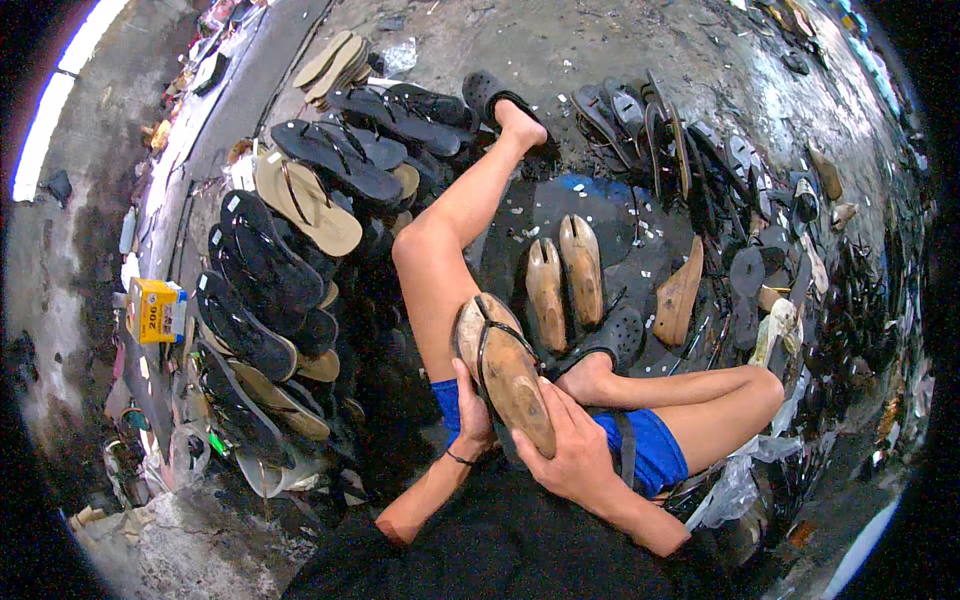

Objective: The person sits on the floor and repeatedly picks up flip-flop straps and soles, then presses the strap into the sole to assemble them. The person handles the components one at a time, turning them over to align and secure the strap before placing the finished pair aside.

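Over my lap I hold a worn wooden shoe last (510,385) with a thin black thong strap across its front part. My left hand (473,408) grips its left side, the thumb along the edge. At the heel end, my right hand (572,448) is wrapped round the right side. The undersides of the last and some of my fingers are hidden. Two more wooden lasts, a left one (545,290) and a right one (581,268), lie side by side on the floor between my legs. Another wooden last (680,292) rests farther right.
Black flip-flops (265,245) are piled on the left, with a beige flip-flop (305,203) on top. A yellow box (158,311) sits beside them. More dark sandals (655,135) stand at the far right. My bent legs, in black clogs (615,335), frame the work area.
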### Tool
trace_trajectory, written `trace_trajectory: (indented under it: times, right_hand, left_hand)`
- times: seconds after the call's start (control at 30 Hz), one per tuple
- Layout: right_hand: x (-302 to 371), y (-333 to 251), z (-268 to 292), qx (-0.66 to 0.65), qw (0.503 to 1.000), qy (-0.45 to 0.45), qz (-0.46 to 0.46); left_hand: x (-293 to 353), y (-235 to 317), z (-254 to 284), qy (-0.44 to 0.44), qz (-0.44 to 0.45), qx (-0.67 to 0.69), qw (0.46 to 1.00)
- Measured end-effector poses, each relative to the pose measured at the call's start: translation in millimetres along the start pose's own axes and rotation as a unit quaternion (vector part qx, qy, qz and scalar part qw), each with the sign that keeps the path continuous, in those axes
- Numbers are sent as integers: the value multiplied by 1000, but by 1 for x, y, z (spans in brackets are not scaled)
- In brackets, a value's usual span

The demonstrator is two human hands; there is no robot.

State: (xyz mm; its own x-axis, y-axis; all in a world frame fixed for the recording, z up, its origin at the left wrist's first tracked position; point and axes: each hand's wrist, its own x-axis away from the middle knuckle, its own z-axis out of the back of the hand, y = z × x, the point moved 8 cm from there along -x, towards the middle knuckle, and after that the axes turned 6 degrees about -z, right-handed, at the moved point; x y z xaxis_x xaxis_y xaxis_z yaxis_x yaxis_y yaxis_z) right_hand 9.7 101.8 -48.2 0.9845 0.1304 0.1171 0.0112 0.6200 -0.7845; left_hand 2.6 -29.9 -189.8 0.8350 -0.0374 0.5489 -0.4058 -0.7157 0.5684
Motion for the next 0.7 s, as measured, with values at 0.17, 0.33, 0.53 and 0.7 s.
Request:
trace_trajectory:
  times: [0.17, 0.33, 0.53, 0.7]
  right_hand:
    - [-14, 2, -25, -7, 998, 67, -1]
    - [-24, -3, -6, -19, 990, 134, 40]
    - [-26, -5, 18, 46, 983, 169, 54]
    - [-18, -7, 16, -20, 993, 95, 62]
  left_hand:
    - [-18, -2, 12, -31, -6, 14, 999]
    - [-33, 23, -10, 18, -40, -50, 998]
    - [-22, 65, -71, -79, -148, -268, 949]
    - [-15, 88, -99, -117, -158, -316, 928]
